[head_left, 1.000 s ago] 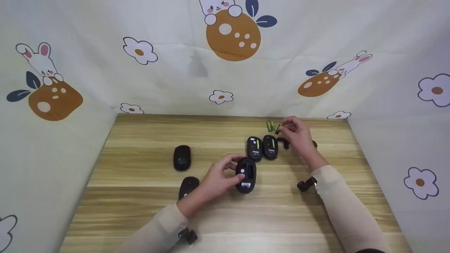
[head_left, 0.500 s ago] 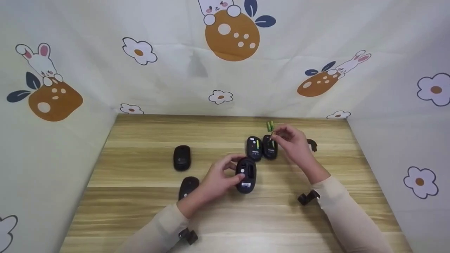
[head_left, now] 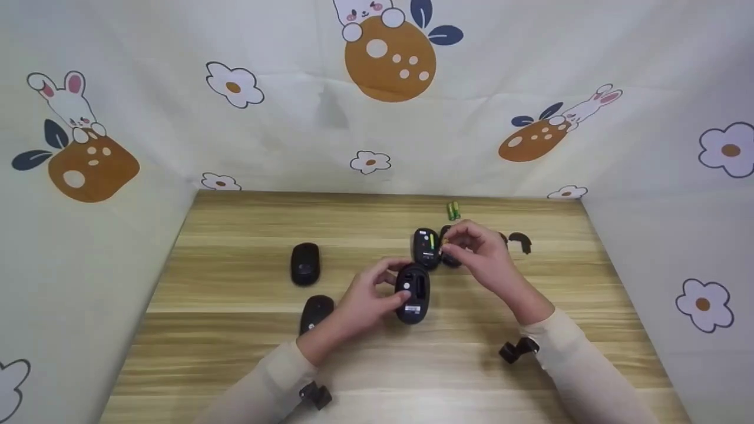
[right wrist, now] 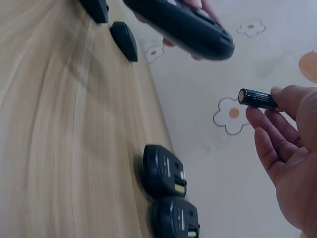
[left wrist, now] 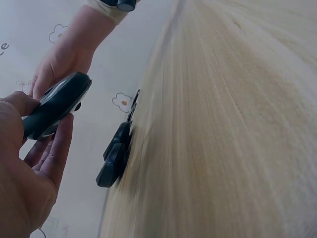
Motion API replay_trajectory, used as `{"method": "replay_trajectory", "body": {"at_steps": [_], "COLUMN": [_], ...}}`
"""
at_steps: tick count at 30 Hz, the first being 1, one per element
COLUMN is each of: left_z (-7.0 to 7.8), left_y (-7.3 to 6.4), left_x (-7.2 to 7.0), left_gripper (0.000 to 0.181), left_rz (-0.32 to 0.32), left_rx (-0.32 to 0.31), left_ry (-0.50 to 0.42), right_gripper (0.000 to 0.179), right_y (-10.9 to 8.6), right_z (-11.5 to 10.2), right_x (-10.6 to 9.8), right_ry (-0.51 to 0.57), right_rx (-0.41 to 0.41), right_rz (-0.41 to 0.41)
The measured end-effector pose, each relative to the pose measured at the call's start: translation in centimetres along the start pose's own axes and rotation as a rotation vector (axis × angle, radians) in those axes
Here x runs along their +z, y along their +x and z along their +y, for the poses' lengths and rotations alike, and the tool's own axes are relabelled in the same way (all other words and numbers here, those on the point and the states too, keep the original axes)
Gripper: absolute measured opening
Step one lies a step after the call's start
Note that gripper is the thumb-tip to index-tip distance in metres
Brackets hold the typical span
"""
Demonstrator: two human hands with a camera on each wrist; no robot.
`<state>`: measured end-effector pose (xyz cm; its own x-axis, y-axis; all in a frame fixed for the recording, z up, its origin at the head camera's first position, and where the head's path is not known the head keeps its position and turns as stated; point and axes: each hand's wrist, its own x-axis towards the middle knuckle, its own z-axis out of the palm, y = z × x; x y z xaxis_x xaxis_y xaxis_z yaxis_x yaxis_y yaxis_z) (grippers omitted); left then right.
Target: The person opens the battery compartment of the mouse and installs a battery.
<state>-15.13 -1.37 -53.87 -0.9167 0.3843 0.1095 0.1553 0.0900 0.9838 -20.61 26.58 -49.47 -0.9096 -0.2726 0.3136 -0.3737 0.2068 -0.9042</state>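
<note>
My left hand grips a black computer mouse, its underside up and its battery slot bare, raised off the table. In the right wrist view my right hand pinches a dark battery between thumb and fingers, apart from the held mouse. On the table behind, two upturned mice lie side by side: the left mouse shows a yellow-green battery in its slot, while the right mouse is partly covered by my right hand. Two green batteries lie together near the back edge.
Curved black battery covers lie right of my right hand. At the left sit a black mouse and another black mouse, the latter partly behind my left forearm. A patterned cloth hangs behind the wooden table.
My right hand has moved left and toward me with the battery, from beside the green batteries to over the right upturned mouse. The covers are more exposed. The left hand and its mouse stay put.
</note>
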Motion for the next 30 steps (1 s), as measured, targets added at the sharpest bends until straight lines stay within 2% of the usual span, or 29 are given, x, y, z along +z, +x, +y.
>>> {"method": "replay_trajectory", "body": {"at_steps": [11, 18, 30], "left_z": [0.0, 0.0, -0.4], "left_y": [0.1, 0.1, 0.3], "left_x": [0.1, 0.3, 0.2], "left_gripper": [0.060, 0.062, 0.059], "left_rz": [-0.009, -0.017, -0.024], "left_rx": [0.020, 0.005, 0.047], "left_ry": [0.005, -0.007, -0.016], "right_gripper": [0.013, 0.014, 0.015], "right_y": [-1.3, -1.8, -2.2], "right_z": [-2.2, -2.1, -1.6], "right_x": [1.8, 2.6, 3.2], "right_ry": [0.034, -0.006, -0.059], "right_rx": [-0.048, -0.092, -0.142], "right_rz": [-0.118, -0.165, -0.193]}}
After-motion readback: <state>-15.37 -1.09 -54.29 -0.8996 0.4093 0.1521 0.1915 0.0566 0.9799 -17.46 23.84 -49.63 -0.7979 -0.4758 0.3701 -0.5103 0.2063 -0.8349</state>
